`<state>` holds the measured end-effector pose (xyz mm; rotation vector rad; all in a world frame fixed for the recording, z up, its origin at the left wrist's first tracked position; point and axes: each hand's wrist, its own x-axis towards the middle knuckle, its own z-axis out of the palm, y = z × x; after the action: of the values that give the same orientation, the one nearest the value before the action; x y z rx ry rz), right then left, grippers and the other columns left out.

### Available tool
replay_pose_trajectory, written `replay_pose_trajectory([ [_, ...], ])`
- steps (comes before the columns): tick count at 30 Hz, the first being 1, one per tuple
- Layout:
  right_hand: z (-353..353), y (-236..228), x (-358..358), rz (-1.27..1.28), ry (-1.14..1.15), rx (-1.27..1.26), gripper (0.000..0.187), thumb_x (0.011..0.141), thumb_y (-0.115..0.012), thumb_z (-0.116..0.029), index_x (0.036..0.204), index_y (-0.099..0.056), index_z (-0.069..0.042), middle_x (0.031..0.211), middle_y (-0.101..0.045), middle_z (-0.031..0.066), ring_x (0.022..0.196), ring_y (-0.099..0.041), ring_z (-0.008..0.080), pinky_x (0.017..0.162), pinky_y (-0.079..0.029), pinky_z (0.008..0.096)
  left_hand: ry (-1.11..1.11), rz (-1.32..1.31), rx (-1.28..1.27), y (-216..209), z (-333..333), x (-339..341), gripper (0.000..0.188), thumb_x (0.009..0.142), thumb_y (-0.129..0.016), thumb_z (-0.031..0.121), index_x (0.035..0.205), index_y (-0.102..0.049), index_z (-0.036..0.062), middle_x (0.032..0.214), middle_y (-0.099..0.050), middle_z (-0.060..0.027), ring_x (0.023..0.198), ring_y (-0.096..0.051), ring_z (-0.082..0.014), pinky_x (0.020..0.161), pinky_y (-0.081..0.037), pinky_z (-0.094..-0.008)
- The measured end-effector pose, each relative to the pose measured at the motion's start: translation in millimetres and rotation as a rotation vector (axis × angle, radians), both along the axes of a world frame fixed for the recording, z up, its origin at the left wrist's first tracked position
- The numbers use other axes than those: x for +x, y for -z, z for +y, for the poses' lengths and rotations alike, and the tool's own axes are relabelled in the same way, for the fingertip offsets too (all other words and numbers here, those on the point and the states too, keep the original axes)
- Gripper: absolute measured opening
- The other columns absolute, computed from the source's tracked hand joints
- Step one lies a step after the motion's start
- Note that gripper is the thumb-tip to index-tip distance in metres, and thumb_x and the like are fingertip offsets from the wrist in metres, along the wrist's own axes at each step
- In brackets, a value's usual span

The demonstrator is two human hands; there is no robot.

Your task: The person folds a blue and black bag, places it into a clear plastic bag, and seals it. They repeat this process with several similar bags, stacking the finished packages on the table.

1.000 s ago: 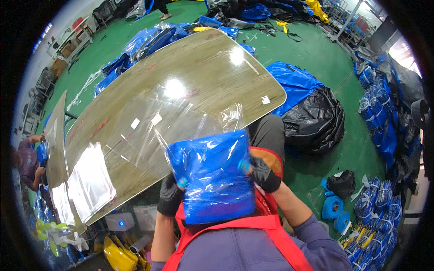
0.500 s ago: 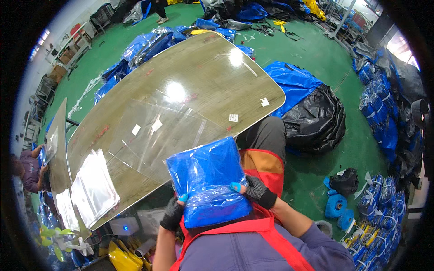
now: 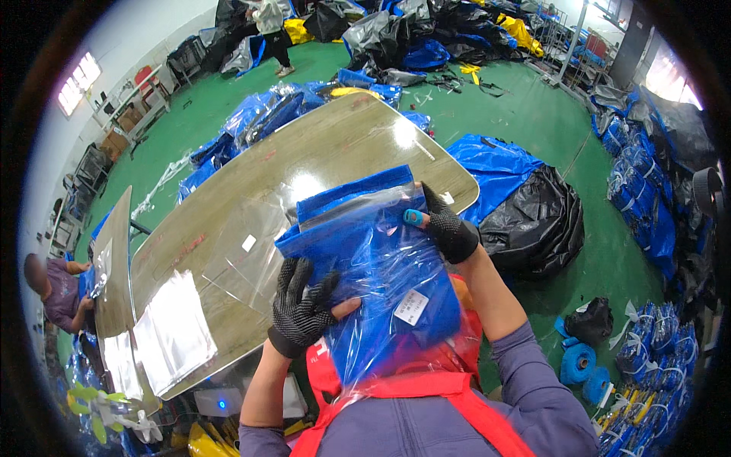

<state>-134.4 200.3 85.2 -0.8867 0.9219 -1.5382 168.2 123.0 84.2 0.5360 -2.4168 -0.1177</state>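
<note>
A folded blue tarp in a clear plastic bag [image 3: 381, 259] is held up before my apron, over the near edge of the table. Its top end shows a blue fold with a grey strip, and a white label sits on its lower right part. My right hand [image 3: 449, 228], in a black glove with blue tape on the thumb, grips the upper right edge. My left hand [image 3: 306, 305], also gloved, lies against the left side with its fingers spread and its bare thumb tip on the plastic.
On the wood-patterned table [image 3: 350, 126] lie clear plastic bags [image 3: 175, 327]. A blue and black tarp heap [image 3: 533, 213] is right of it. Tied blue bundles [image 3: 647, 343] and blue tape rolls [image 3: 579, 364] stand at lower right. Another person [image 3: 57, 293] works at far left.
The package has been raised and turned, so its label and top end now show. My left hand has spread its fingers on the side; my right hand has moved up along the edge.
</note>
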Motion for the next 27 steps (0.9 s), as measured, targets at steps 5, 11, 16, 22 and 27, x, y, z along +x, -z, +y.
replay_pose_trajectory([
  [5, -6.6, -8.4, 20.1, -0.076, 0.126, -0.086, 0.050, 0.081, -0.074, -0.020, 0.123, -0.050, -0.007, 0.108, -0.061, 0.0068, 0.096, -0.060, 0.0175, 0.084, -0.052, 0.0337, 0.562, 0.985, 1.299, 12.3, -26.6, -11.5, 0.113, 0.074, -0.077, 0.047, 0.152, -0.003, 0.0123, 0.155, -0.019, -0.0114, 0.137, -0.030, -0.0283, 0.110, -0.031, -0.0458],
  [11, 1.8, 24.8, 39.0, 0.356, 0.272, -0.370, 0.098, 0.067, -0.088, -0.023, 0.142, -0.026, -0.011, 0.135, -0.044, 0.0083, 0.123, -0.044, 0.0211, 0.102, -0.040, 0.0382, 0.295, 0.850, 1.185, 11.4, -33.8, -13.4, 0.100, 0.067, -0.082, 0.026, 0.146, -0.024, 0.0132, 0.134, -0.047, -0.0105, 0.119, -0.050, -0.0239, 0.101, -0.041, -0.0384],
  [16, 32.0, 38.7, 43.9, 0.193, 0.154, -0.030, 0.081, 0.062, -0.089, -0.013, 0.131, -0.046, -0.010, 0.117, -0.060, 0.0086, 0.109, -0.057, 0.0224, 0.095, -0.046, 0.0374, 0.219, 0.953, 1.390, 23.3, 3.4, -13.9, 0.077, 0.063, -0.074, 0.005, 0.132, -0.039, 0.0106, 0.120, -0.057, -0.0082, 0.106, -0.057, -0.0223, 0.091, -0.047, -0.0362],
  [22, 50.5, 44.3, 65.9, 0.098, 0.327, -0.056, 0.056, 0.082, -0.074, -0.017, 0.130, -0.051, 0.000, 0.130, -0.055, 0.0118, 0.115, -0.054, 0.0179, 0.100, -0.042, 0.0335, -0.037, 0.970, 1.126, 53.5, 25.1, -8.4, 0.046, 0.078, -0.077, 0.023, 0.114, -0.055, 0.0061, 0.097, -0.062, -0.0047, 0.084, -0.057, -0.0146, 0.076, -0.047, -0.0283],
  [27, 53.4, 28.6, 60.2, 0.616, 0.473, -0.312, 0.045, 0.093, -0.060, -0.025, 0.130, -0.054, 0.001, 0.140, -0.046, 0.0191, 0.124, -0.050, 0.0302, 0.104, -0.037, 0.0376, -0.027, 0.915, 1.144, 46.6, 12.8, 1.1, 0.029, 0.086, -0.070, 0.033, 0.089, -0.060, 0.0060, 0.093, -0.064, -0.0053, 0.082, -0.059, -0.0144, 0.073, -0.049, -0.0323],
])
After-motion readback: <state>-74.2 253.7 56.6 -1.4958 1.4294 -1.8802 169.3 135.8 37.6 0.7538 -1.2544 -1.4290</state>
